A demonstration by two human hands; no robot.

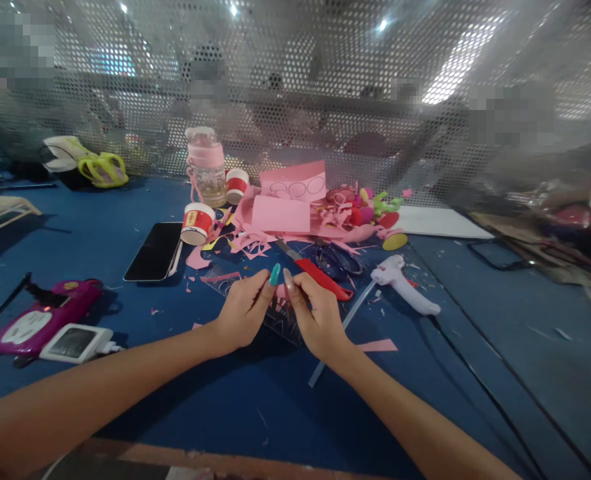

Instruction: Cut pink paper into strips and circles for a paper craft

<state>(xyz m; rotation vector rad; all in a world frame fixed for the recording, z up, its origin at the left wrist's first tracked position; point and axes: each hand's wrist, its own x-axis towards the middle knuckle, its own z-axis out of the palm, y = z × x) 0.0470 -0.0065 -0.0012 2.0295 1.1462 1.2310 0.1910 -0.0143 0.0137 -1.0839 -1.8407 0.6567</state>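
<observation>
Blue covers the table, backed by a perforated metal screen; left of the red utility knife lie a pink device, a black phone and a tipped paper cup. Just left of the knife, the left hand and right hand meet, fingers pinched shut on a small pink paper scrap that is barely visible. Behind the knife sits a heap of pink paper cuttings, with scissors and a white glue gun to its right.

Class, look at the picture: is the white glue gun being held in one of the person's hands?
No: the white glue gun lies on the blue table, apart from the right hand and the left hand.
</observation>
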